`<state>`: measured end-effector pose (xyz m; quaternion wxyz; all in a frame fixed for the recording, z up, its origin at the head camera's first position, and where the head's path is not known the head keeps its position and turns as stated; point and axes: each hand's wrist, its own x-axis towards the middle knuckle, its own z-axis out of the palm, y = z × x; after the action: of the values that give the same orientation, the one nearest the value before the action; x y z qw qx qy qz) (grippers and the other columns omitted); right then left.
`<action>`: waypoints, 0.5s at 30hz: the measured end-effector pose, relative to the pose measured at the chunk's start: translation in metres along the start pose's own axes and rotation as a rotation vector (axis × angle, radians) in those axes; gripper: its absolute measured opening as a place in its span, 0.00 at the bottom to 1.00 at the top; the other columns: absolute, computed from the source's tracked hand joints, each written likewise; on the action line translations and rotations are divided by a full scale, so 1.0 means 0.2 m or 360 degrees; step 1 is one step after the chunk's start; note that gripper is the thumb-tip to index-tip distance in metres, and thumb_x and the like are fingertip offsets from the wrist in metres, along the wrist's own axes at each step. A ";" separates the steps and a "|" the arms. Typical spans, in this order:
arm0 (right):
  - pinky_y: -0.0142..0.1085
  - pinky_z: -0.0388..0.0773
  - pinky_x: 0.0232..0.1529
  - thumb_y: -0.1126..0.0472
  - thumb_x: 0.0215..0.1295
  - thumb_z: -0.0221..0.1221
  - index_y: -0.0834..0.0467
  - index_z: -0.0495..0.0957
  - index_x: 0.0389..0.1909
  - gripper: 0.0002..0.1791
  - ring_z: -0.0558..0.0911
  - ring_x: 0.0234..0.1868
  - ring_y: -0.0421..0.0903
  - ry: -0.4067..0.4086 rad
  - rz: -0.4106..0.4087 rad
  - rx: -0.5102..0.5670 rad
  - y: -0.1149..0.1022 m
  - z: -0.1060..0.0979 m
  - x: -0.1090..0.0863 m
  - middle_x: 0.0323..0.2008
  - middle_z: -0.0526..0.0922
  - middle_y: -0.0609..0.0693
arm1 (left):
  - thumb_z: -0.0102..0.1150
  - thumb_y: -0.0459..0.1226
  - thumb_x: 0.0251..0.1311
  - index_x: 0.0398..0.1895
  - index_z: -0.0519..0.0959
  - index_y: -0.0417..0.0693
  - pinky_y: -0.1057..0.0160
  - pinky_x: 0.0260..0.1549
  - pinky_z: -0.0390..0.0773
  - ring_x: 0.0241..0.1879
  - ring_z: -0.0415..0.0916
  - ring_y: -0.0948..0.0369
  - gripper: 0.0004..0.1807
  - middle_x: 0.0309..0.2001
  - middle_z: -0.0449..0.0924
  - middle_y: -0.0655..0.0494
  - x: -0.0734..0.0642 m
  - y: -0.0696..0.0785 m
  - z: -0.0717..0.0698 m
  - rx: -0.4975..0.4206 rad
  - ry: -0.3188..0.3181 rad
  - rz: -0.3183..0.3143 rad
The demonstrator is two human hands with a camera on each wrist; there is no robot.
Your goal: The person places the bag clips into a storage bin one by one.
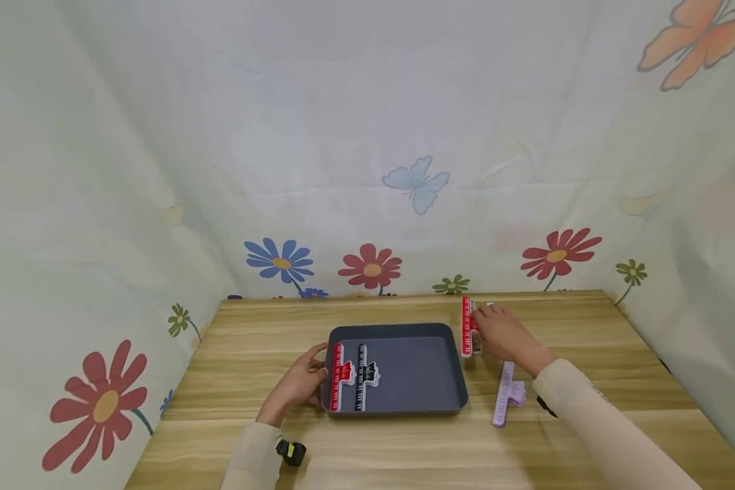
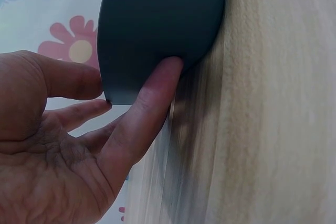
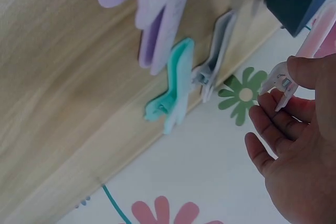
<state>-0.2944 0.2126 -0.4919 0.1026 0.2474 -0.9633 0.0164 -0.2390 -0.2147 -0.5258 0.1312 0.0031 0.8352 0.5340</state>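
My right hand (image 1: 503, 332) pinches a red piano-key clip (image 1: 466, 327) just beyond the right wall of the dark grey tray (image 1: 416, 374). From the right wrist view, thumb and fingertips are on the pale handle of this clip (image 3: 283, 82). Inside the tray, towards its left side, lie another red clip (image 1: 337, 378) and a black clip (image 1: 361, 378), side by side. My left hand (image 1: 300, 378) touches the tray's left wall from outside, its fingers extended in the left wrist view. To the right of the tray lies a purple clip (image 1: 504, 395).
Beyond the purple clip, the right wrist view has a teal clip (image 3: 176, 85) and a grey clip (image 3: 216, 53) on the wooden table (image 1: 392, 456). A flower-printed cloth (image 1: 318, 204) hangs behind the table and along both sides.
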 end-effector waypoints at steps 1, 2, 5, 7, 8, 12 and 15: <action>0.57 0.75 0.60 0.58 0.68 0.59 0.68 0.74 0.54 0.20 0.76 0.55 0.62 -0.0001 0.0000 0.0003 0.00 -0.01 0.00 0.53 0.77 0.64 | 0.46 0.29 0.68 0.76 0.57 0.50 0.52 0.19 0.85 0.34 0.82 0.52 0.32 0.60 0.70 0.29 0.00 0.00 0.00 0.0000 0.0002 -0.0001; 0.57 0.74 0.60 0.58 0.68 0.59 0.68 0.74 0.55 0.21 0.76 0.56 0.62 -0.0003 0.0000 0.0000 -0.01 -0.02 0.00 0.54 0.77 0.64 | 0.46 0.29 0.68 0.75 0.57 0.50 0.52 0.19 0.85 0.33 0.82 0.52 0.32 0.60 0.70 0.29 0.00 0.00 0.00 -0.0001 0.0001 0.0003; 0.57 0.74 0.61 0.57 0.68 0.59 0.68 0.73 0.57 0.23 0.76 0.57 0.62 -0.0002 -0.0010 -0.0005 -0.02 -0.05 0.00 0.55 0.77 0.65 | 0.46 0.29 0.68 0.75 0.57 0.51 0.52 0.19 0.85 0.33 0.82 0.51 0.32 0.60 0.70 0.29 0.00 -0.01 0.00 -0.0014 -0.0004 0.0004; 0.57 0.74 0.61 0.56 0.68 0.59 0.68 0.73 0.58 0.24 0.76 0.58 0.62 0.0001 -0.0015 0.0004 -0.03 -0.07 -0.01 0.55 0.77 0.65 | 0.46 0.29 0.68 0.75 0.57 0.50 0.52 0.19 0.85 0.33 0.82 0.51 0.32 0.60 0.70 0.29 0.00 -0.01 0.00 -0.0019 -0.0013 0.0009; 0.57 0.74 0.62 0.56 0.68 0.59 0.68 0.73 0.59 0.24 0.75 0.59 0.62 0.0000 -0.0017 0.0007 -0.03 -0.08 -0.01 0.56 0.77 0.64 | 0.46 0.29 0.68 0.75 0.57 0.49 0.52 0.19 0.85 0.33 0.82 0.51 0.32 0.60 0.70 0.28 0.00 -0.01 0.00 -0.0016 -0.0019 0.0020; 0.57 0.73 0.62 0.54 0.69 0.58 0.67 0.72 0.61 0.26 0.75 0.60 0.61 0.0005 -0.0037 0.0031 -0.06 -0.11 -0.01 0.57 0.77 0.63 | 0.46 0.29 0.68 0.75 0.57 0.50 0.52 0.19 0.85 0.34 0.82 0.51 0.32 0.60 0.70 0.29 0.01 -0.01 0.00 -0.0005 -0.0014 0.0011; 0.58 0.73 0.63 0.53 0.70 0.57 0.67 0.71 0.62 0.27 0.75 0.61 0.61 0.0009 -0.0049 0.0036 -0.09 -0.14 -0.01 0.58 0.76 0.63 | 0.47 0.30 0.68 0.75 0.58 0.52 0.52 0.19 0.85 0.34 0.82 0.52 0.32 0.60 0.71 0.30 0.01 -0.01 0.00 0.0007 0.0001 -0.0014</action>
<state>-0.2797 0.1997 -0.4655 0.1029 0.2632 -0.9589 0.0263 -0.2403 -0.2156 -0.5269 0.1333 -0.0005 0.8364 0.5317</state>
